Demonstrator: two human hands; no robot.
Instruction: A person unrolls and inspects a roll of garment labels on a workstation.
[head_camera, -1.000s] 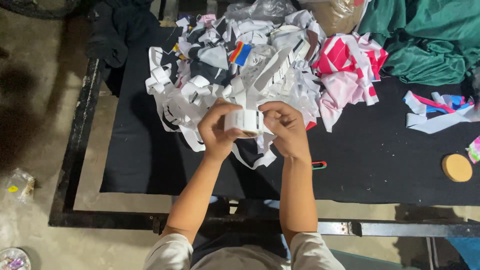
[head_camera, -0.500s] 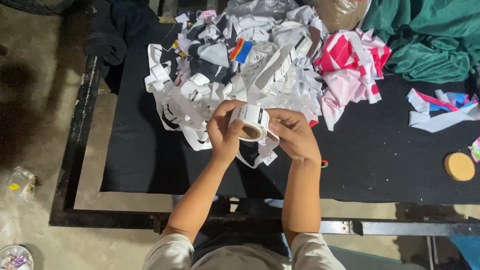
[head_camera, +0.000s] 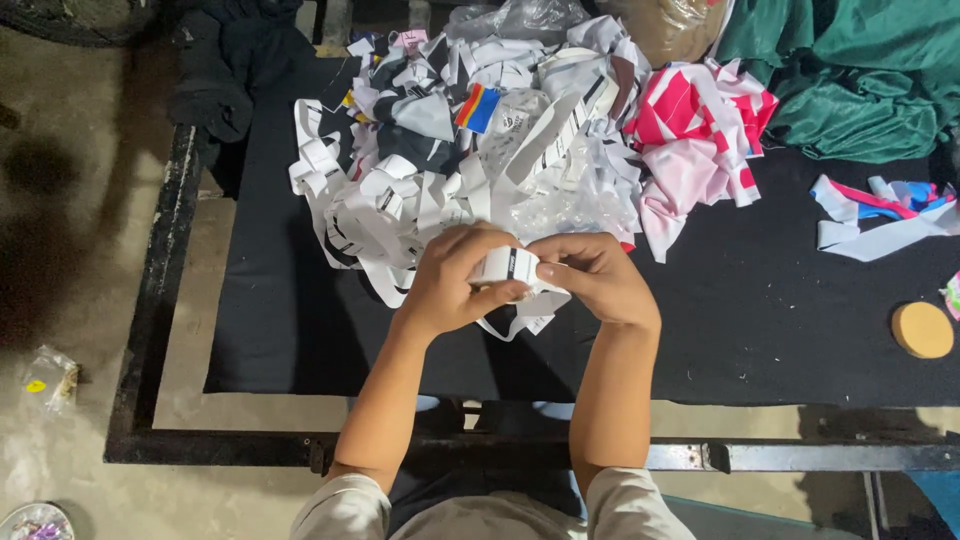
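On black cloth (head_camera: 300, 330), hands (head_camera: 520, 275) gripping rolled white strip (head_camera: 508, 266)

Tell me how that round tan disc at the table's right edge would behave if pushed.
The tan disc lies flat on the black cloth, so it probably slides rather than tips. Stood on edge, its round rim would likely roll. It looks thin and rigid, probably light.
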